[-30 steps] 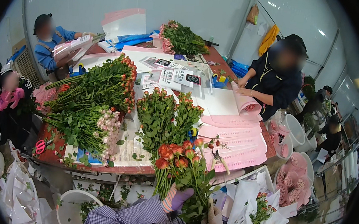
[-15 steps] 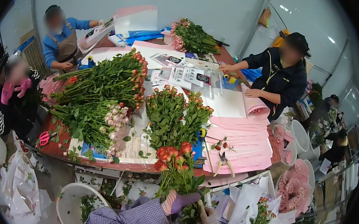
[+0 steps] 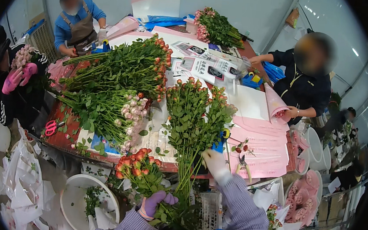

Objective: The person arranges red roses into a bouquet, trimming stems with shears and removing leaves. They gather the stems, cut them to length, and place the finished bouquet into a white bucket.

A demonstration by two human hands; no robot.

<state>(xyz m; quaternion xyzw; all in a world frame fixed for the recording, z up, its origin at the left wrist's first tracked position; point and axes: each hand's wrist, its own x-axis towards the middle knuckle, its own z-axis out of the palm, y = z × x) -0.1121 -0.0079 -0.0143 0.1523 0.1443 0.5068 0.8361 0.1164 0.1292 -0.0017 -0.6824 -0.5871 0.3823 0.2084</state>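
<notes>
My left hand point(image 3: 158, 203), in a purple glove, is closed around the stems of a bunch of orange-red roses point(image 3: 138, 167), tilted to the left in front of the table edge. My right hand point(image 3: 215, 165), in a whitish glove, reaches to the table's front edge beside the long stems of a bunch of orange spray roses point(image 3: 195, 111). Its fingers curl down and their tips are hidden, so what they grip does not show. Just beyond it is a blue tape dispenser point(image 3: 223, 138). Yellow-handled pruning shears point(image 3: 244, 166) lie to its right on pink wrapping sheets point(image 3: 267, 142).
Bunches of orange roses point(image 3: 131, 62) and pale pink roses point(image 3: 131, 112) cover the table's left half. Red-handled scissors point(image 3: 51, 128) lie at the left edge. A white bucket point(image 3: 69, 201) stands below. Several co-workers handle flowers and wrapping around the table.
My left hand has moved left with the rose bunch, which now leans left. My right hand has left the lower stems and stretched forward to the table edge. The view has shifted.
</notes>
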